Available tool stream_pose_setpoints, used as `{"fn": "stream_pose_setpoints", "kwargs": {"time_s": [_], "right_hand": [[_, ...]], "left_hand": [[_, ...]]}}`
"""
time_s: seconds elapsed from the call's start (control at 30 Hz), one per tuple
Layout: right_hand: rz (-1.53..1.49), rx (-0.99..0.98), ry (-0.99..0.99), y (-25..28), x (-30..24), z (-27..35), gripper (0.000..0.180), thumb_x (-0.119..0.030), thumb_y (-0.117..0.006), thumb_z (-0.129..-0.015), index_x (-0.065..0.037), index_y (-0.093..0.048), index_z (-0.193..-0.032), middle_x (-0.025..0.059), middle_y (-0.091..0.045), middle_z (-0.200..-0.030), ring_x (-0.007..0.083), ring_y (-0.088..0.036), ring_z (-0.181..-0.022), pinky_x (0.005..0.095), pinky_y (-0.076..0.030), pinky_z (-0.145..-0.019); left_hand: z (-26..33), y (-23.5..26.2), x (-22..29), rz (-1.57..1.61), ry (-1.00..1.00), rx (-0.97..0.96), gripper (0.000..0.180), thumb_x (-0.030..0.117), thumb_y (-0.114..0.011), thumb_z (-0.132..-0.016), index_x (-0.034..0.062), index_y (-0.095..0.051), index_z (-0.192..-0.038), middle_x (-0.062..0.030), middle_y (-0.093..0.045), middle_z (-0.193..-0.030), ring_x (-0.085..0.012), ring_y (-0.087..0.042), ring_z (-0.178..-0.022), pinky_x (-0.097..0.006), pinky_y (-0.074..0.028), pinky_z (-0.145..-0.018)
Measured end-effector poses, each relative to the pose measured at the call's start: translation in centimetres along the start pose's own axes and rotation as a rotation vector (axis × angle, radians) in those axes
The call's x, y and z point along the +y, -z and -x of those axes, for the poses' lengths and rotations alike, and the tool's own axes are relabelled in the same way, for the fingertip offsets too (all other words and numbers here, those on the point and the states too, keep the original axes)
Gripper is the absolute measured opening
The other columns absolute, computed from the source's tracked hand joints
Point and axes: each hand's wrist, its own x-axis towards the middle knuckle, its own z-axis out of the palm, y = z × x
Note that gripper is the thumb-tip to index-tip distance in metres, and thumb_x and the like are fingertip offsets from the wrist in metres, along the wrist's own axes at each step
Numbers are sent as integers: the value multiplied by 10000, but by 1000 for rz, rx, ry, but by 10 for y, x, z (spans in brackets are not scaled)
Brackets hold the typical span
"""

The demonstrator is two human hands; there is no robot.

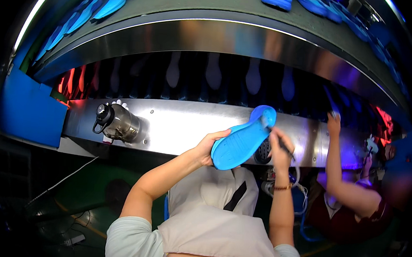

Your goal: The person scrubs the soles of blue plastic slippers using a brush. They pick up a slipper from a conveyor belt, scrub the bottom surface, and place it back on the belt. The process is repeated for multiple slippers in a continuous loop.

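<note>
A bright blue shoe sole (241,143) is held tilted over the front of the metal ledge. My left hand (209,146) grips its wide end from the left side, thumb on top. My right hand (281,148) is closed round a slim dark-handled brush (286,149), from which a pale hose seems to run down beside the wrist. The brush's blurred tip meets the sole's narrow upper end. A dark perforated round holder (262,152) sits at the ledge edge, partly behind the sole.
A smoky bottle (118,122) lies on the steel ledge (182,122) at left. Behind it, several soles (213,71) line a dark slot with red glow at both ends. More blue soles (113,1) rest on the upper belt (200,1). A co-worker's arm (335,156) reaches in at right.
</note>
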Motion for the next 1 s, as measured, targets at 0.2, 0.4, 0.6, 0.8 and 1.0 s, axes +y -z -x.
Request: {"fn": "stream_pose_setpoints", "kwargs": {"time_s": [0.2,0.4,0.6,0.8,1.0], "right_hand": [[-860,-197,-80,39,-1,45,231,-93,-489,-856,74,-537,-1007,259,-584,-999,102,-442,-410,200,-357,-409],[-846,4,-305,36,24,51,219,-104,-496,-870,50,-541,-1019,169,-607,-970,102,-453,-469,210,-356,-446],[-904,104,-378,24,33,49,233,-125,-508,-871,45,-538,-1028,111,-615,-931,102,-474,-492,226,-367,-475],[-837,146,-441,30,37,48,232,-128,-524,-859,47,-552,-1010,89,-610,-830,99,-484,-491,218,-381,-474],[-805,173,-441,26,37,43,202,-109,-517,-855,41,-567,-981,81,-611,-783,113,-499,-490,216,-392,-465]], "left_hand": [[64,-47,57,-370,-564,-59,619,393,-384,-870,-1,-255,-1331,-241,-389,-1276,-411,-484,-1074,-570,-448,-806],[77,-99,192,-365,-957,-444,712,497,-221,-883,-39,-150,-1347,-259,-243,-1355,-416,-307,-1218,-613,-263,-967],[39,-107,206,50,-1231,-275,764,510,-262,-881,-69,-75,-1342,-204,-112,-1421,-315,-116,-1325,-496,-118,-1076],[25,-136,177,-945,-1266,57,406,155,-396,-881,-63,-398,-1223,-200,-423,-1260,-264,-441,-1160,-357,-346,-985],[-69,-177,236,-1922,-1505,329,587,266,-591,-790,93,-353,-1297,-180,-341,-1314,-319,-406,-1171,-396,-328,-981]]}}
